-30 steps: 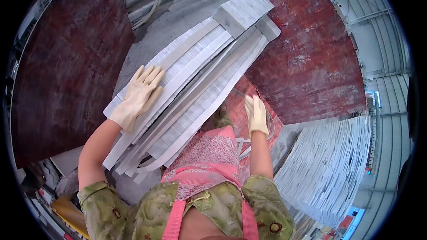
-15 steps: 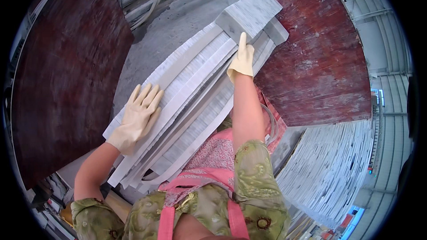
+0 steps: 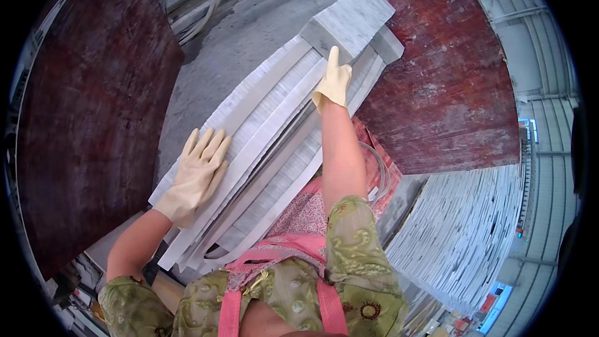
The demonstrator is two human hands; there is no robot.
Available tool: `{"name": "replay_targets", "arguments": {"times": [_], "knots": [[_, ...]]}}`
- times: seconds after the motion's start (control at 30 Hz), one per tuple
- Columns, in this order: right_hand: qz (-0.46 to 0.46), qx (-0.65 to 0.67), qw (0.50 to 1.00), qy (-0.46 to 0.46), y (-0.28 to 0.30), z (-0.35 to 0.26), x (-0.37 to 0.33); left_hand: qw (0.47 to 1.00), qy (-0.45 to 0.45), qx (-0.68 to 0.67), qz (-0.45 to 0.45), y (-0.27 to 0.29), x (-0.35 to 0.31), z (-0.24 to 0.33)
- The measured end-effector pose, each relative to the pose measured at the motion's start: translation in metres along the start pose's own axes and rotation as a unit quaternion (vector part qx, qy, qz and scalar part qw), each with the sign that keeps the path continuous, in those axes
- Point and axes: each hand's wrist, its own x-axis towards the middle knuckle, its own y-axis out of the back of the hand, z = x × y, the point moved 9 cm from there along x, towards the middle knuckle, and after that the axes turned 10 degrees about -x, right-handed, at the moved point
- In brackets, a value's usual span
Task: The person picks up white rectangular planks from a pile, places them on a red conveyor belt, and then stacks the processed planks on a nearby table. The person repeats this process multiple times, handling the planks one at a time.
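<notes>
my left palm on the long pale stack, my right hand at the block

from the head view: the long, ridged grey stack (image 3: 249,140) slants across the middle of the frame, from lower left to upper right, with smooth flat strips (image 3: 259,98) running along its length. at left of centre my gloved left hand (image 3: 196,175) lies flat on it, fingers straight, clasping nothing. at upper centre my gloved right hand (image 3: 334,81) has its index finger stretched toward the side of the grey block (image 3: 349,22); whether the other fingers grip anything, i can't tell.

that block sits on the stack's upper end, with a smaller block (image 3: 388,45) just beside it on the right. a dark red board (image 3: 93,112) fills the left of the frame, another red board (image 3: 446,81) the upper right. thin pale slabs (image 3: 462,237) are piled at lower right. my pink apron (image 3: 299,215) shows below the stack.
</notes>
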Motion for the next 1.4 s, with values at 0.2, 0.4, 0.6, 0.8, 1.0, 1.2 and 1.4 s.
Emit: {"name": "replay_targets", "arguments": {"times": [0.2, 0.4, 0.6, 0.8, 1.0, 1.2, 1.4], "knots": [[0.009, -0.017, 0.996, 0.091, 0.039, -0.003, -0.030, 1.000, 0.002, 0.011, 0.007, 0.000, -0.003, 0.000], [0.086, -0.031, 0.994, 0.068, 0.154, 0.084, -0.104, 0.999, -0.017, 0.025, 0.035, -0.005, -0.011, -0.002], [0.038, -0.409, 0.896, -0.167, 0.293, 0.356, -0.252, 0.995, -0.051, 0.049, 0.075, -0.006, -0.010, 0.001], [-0.066, -0.450, 0.849, -0.269, 0.319, 0.499, -0.445, 0.989, -0.059, 0.068, 0.118, -0.008, -0.016, -0.006], [-0.020, -0.416, 0.881, -0.223, 0.332, 0.514, -0.486, 0.988, -0.066, 0.083, 0.115, -0.014, -0.008, -0.002], [0.001, -0.390, 0.888, -0.245, 0.338, 0.475, -0.525, 0.989, -0.052, 0.092, 0.106, -0.013, -0.016, -0.010], [0.070, -0.465, 0.844, -0.260, 0.365, 0.496, -0.555, 0.989, -0.066, 0.083, 0.103, -0.013, -0.012, 0.003]]}}
